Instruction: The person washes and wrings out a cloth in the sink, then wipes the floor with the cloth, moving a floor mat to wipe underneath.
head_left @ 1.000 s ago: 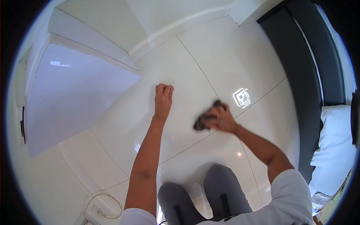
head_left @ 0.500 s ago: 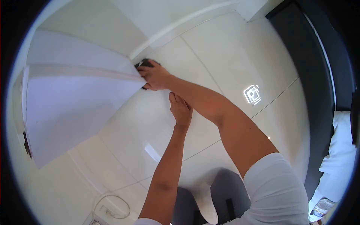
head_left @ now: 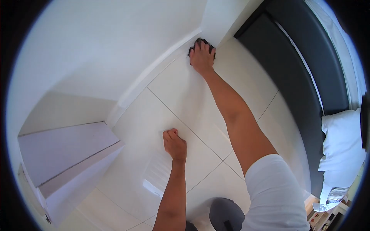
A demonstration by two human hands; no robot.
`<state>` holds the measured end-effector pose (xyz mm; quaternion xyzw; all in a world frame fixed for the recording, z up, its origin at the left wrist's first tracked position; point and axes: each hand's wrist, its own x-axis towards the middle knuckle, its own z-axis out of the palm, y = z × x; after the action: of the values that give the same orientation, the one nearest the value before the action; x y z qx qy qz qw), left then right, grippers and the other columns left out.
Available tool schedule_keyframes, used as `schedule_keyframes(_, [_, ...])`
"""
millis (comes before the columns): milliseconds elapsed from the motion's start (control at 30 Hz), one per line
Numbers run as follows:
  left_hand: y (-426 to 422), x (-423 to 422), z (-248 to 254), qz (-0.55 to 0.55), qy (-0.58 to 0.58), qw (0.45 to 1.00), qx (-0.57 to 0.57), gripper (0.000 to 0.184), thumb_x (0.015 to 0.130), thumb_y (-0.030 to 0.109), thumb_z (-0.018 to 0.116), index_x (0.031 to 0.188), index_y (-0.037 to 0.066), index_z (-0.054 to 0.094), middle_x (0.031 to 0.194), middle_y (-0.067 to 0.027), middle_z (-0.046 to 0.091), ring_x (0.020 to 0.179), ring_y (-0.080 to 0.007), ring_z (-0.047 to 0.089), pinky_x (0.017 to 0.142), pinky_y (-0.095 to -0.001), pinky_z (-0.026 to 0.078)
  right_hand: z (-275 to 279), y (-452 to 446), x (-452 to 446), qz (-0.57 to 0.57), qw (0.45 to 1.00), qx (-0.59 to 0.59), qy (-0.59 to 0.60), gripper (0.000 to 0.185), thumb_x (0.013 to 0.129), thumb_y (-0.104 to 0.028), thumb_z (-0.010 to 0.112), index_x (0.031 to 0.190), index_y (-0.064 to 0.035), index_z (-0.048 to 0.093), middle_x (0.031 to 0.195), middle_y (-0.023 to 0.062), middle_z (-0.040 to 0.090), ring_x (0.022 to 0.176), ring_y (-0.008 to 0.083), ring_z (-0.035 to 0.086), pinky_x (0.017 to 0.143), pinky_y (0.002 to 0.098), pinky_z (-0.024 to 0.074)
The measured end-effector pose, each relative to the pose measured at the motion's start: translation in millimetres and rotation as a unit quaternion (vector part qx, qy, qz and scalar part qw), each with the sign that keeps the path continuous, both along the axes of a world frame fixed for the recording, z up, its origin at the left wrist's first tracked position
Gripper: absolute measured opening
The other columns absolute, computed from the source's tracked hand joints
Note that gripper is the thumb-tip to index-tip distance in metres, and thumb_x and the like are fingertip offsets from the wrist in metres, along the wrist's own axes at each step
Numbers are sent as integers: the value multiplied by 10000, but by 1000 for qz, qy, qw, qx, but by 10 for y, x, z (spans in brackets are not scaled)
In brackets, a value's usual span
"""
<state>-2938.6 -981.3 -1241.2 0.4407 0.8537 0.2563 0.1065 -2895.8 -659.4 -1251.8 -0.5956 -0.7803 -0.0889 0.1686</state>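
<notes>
A dark, crumpled cloth (head_left: 212, 50) lies on the glossy tiled floor (head_left: 192, 100) beside the white baseboard, close to the wall corner. My right hand (head_left: 202, 58) presses on it from above, fingers spread over the cloth and gripping it. Nearer to me, my left hand (head_left: 175, 144) rests on the floor with its fingers curled into a fist; nothing shows in it.
White furniture (head_left: 69, 150) with a lilac sheen stands at the left. Along the right runs a black padded bed frame (head_left: 285, 65), with white fabric (head_left: 341, 142) over its near part. The white baseboard (head_left: 154, 69) curves along the wall. My knee (head_left: 226, 213) shows at the bottom.
My right hand has carried the dark cloth from beside the white furniture across to the far wall corner. My left hand is now well apart from my right arm. The view has shifted.
</notes>
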Motion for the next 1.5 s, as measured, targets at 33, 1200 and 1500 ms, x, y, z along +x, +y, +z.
schedule_keyframes(33, [7, 0, 18, 1, -3, 1000, -7, 173, 766, -60, 536, 880, 65, 500, 903, -69, 479, 820, -252, 516, 651, -359, 450, 111, 35, -19, -5, 999, -33, -18, 465, 918, -322, 397, 1289, -48, 460, 1310, 116, 428, 1200, 278, 383, 987, 534, 264])
schedule_keyframes(1200, [46, 78, 23, -22, 65, 995, -67, 243, 722, -124, 462, 882, 57, 433, 937, -78, 445, 784, -261, 534, 628, -360, 472, 40, -1910, 4636, -296, 955, 22, -19, 329, 860, -237, 484, 1158, -126, 569, 1230, 77, 551, 1091, 304, 521, 927, 433, 409])
schedule_keyframes(1500, [26, 38, 8, -28, 88, 991, -95, 213, 767, -54, 507, 927, 69, 437, 946, -71, 451, 820, -274, 553, 594, -409, 483, -251, -3456, 3388, -365, 926, 47, 81, 391, 897, -263, 385, 1203, -39, 481, 1178, 123, 527, 1120, 299, 443, 1001, 486, 260])
